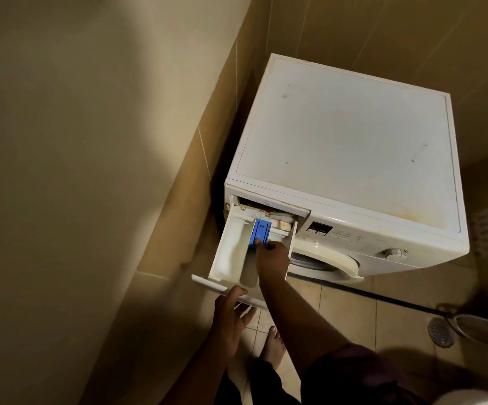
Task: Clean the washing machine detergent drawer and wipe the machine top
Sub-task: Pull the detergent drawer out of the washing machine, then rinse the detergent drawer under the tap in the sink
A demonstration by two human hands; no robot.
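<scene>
White plastic detergent drawer [231, 252] pulled out, left hand [228, 321] fingers gripping its flat front panel, right hand [272, 258] fingers pressing the blue rectangular insert [261, 232], smudged white machine top [348, 147]

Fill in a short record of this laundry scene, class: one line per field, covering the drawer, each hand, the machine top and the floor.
drawer: detergent drawer pulled far out of the washing machine, still in its slot
blue insert: blue insert sits in the middle compartment
left hand: left hand holds the drawer's front panel from below
right hand: right hand reaches into the drawer, fingertips on the blue insert
machine top: machine top bare, with marks and yellowish stains
floor: floor drain at the right
</scene>
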